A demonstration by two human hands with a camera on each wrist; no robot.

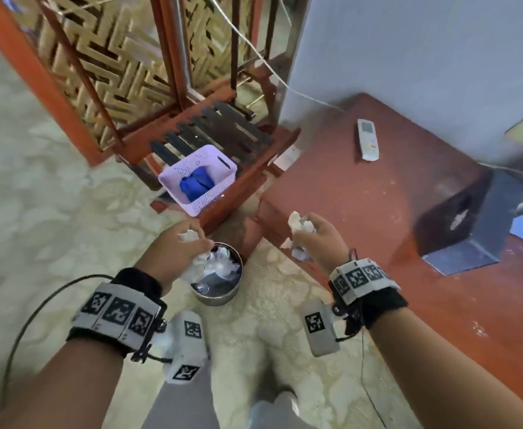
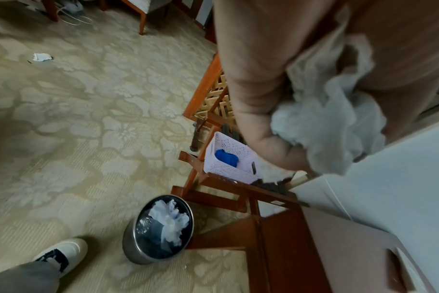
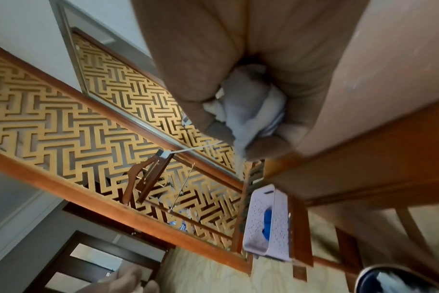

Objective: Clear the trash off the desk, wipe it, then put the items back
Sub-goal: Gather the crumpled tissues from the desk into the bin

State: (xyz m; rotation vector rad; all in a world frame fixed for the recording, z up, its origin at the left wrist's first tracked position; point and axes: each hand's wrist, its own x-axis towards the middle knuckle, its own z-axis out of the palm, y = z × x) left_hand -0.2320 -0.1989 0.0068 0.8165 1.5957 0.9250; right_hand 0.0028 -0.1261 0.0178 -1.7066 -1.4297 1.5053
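My left hand (image 1: 189, 239) grips a crumpled white tissue (image 1: 196, 258) above the round metal bin (image 1: 223, 297), which holds more white tissue (image 2: 169, 220). The same wad (image 2: 333, 123) bulges from my curled fingers in the left wrist view. My right hand (image 1: 309, 235) clutches another crumpled white tissue (image 1: 299, 226) over the near left corner of the red-brown desk (image 1: 378, 193). In the right wrist view that tissue (image 3: 243, 113) is squeezed between fingers and thumb.
A white remote (image 1: 368, 139) lies at the desk's back. A dark box (image 1: 464, 221) stands at its right. A lilac perforated basket (image 1: 200, 178) with a blue cloth (image 1: 196, 184) sits on a slatted wooden rack (image 1: 223, 128). A scrap of paper (image 2: 41, 57) lies on the patterned carpet.
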